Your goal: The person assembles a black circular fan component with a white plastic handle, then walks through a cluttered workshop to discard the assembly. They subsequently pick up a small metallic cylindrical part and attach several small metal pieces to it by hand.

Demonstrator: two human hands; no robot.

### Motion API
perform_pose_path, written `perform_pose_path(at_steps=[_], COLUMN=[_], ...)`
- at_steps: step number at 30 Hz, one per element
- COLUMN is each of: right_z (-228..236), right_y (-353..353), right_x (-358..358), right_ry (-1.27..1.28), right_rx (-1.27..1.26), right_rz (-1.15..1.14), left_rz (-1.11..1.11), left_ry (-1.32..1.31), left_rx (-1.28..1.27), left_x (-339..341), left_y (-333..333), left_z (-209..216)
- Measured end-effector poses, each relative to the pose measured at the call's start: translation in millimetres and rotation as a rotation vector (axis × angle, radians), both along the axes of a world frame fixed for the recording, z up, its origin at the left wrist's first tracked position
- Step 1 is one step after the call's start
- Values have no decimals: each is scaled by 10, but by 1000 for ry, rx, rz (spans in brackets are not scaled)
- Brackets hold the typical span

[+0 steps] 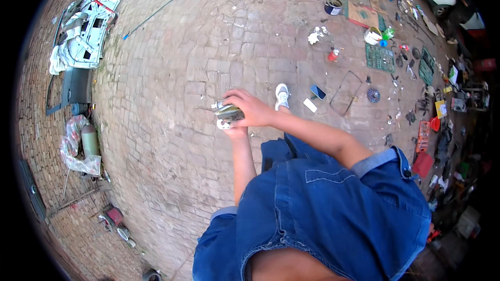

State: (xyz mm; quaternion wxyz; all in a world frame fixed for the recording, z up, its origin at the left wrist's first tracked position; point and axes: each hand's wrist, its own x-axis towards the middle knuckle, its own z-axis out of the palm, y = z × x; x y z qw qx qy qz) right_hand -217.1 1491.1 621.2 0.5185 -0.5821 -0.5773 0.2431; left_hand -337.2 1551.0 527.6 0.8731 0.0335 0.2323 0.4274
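Over brick paving (172, 73) | right hand (250, 108) grip closed on metal part (227, 112); left hand (235, 131) supports it beneath

Scattered around a dark wire frame (348, 92) on brick paving (208, 47): phone (317, 91) just left, green grid mat (379, 58) above, paint can (333, 5) farther up, white car door (91, 23) far left.

Both hands (245, 112) on small metal can (228, 113), over brick paving (182, 99). Car panels (88, 26) far left; phone (318, 92) right of shoe (282, 96); tool clutter (416, 73) along right edge.
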Motion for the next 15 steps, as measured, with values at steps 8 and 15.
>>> perform_pose_path(at_steps=[8, 15], right_z=[-73, 143], right_y=[1400, 2597], right_x=[1034, 2118], right_ry=[-19, 98], right_rx=[120, 82], right_rz=[33, 167], left_rz=[86, 119], left_ry=[192, 250], left_rx=[-2, -56], left_x=[1152, 2149], left_y=[1279, 2462], left_z=[450, 693])
